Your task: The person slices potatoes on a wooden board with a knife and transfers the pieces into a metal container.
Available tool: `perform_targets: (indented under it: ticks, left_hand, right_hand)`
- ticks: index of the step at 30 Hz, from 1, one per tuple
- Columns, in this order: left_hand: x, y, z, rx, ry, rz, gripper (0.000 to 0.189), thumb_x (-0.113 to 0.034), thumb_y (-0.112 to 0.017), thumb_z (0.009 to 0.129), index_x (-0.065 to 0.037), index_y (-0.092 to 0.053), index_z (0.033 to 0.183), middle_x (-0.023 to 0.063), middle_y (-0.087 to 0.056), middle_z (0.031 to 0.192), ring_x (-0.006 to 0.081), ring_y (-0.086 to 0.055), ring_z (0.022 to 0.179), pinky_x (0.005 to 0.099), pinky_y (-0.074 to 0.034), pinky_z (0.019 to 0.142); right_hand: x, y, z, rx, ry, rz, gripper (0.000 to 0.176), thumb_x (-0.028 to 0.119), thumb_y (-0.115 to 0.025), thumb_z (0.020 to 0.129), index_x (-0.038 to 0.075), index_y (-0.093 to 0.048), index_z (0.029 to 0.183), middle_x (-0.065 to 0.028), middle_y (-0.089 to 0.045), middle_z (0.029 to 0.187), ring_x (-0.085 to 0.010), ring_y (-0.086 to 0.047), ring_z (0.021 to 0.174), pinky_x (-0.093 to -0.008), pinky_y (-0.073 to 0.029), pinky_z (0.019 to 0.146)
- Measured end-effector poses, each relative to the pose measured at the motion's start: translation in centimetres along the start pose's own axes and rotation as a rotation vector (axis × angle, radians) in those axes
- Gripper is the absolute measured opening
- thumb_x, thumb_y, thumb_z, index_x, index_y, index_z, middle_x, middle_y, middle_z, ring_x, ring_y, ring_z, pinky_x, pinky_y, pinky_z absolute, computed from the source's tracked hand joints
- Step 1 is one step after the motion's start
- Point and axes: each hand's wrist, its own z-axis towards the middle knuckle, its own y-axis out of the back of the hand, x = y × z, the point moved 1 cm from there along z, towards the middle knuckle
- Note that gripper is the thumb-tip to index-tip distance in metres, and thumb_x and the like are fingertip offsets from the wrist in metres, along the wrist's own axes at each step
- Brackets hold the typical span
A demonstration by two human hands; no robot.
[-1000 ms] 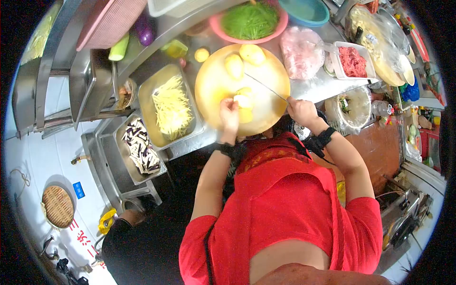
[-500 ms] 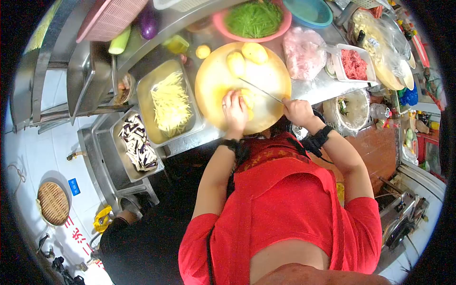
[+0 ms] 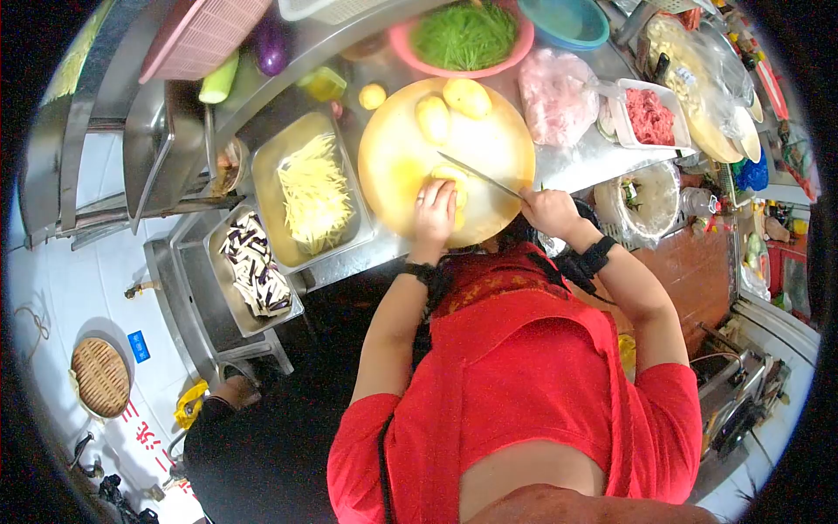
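Curled fingers of my left hand [image 3: 434, 214] press on a peeled, partly sliced potato [image 3: 457, 185] lying on the round cutting board [image 3: 384, 140]. My right hand [image 3: 550, 215] is closed around the handle of a kitchen knife [image 3: 482, 175]. Its blade reaches leftward over the board, just beyond the left fingertips. Two whole peeled potatoes [image 3: 432, 119] rest at the far side of the board. Left of the board stands a steel pan [image 3: 264, 196] filled with pale potato shreds [image 3: 314, 194].
Another pan holds eggplant strips [image 3: 253, 266]. Behind the board sits a pink basin [image 3: 526, 44] of green shreds. To its right are a bag of pinkish meat [image 3: 557, 96] and a white tray of minced meat [image 3: 650, 118]. A dark-clothed person [image 3: 253, 454] is at lower left.
The knife has shifted slightly toward me and its blade shows broader. My left hand has drawn back a little on the potato.
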Motion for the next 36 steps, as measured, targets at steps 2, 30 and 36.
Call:
perform_targets:
  ticks: [2,30,36]
  left_hand:
    - [-0.1,-0.5,-0.5,-0.048,-0.012,0.012,0.018,-0.007,-0.060,0.079,-0.003,-0.062,0.096,0.0120,-0.057,0.096,0.0313,-0.054,0.089,0.0404,-0.044,0.083]
    - [-0.1,-1.3,-1.0,-0.108,0.032,0.012,0.015,-0.007,-0.061,0.077,-0.005,-0.059,0.092,0.0143,-0.054,0.103,0.0344,-0.053,0.097,0.0418,-0.044,0.085]
    - [-0.4,-1.0,-2.0,-0.103,-0.015,-0.036,0.017,-0.005,-0.063,0.074,-0.005,-0.059,0.090,0.0133,-0.053,0.102,0.0343,-0.053,0.096,0.0426,-0.045,0.081]
  right_hand:
    - [0.2,0.3,0.1,-0.017,-0.008,-0.004,0.018,0.023,-0.046,0.086,0.006,-0.052,0.087,-0.0160,-0.059,0.058,-0.0342,-0.061,0.055,-0.0460,-0.048,0.051]
    - [2.1,-1.5,1.8,0.055,0.062,-0.145,0.014,0.017,-0.047,0.085,0.004,-0.049,0.090,-0.0120,-0.058,0.055,-0.0294,-0.060,0.049,-0.0414,-0.047,0.042]
    - [2.2,-1.0,0.0,0.061,0.116,-0.083,0.015,0.020,-0.046,0.087,0.004,-0.047,0.087,-0.0132,-0.058,0.056,-0.0308,-0.059,0.048,-0.0427,-0.045,0.041]
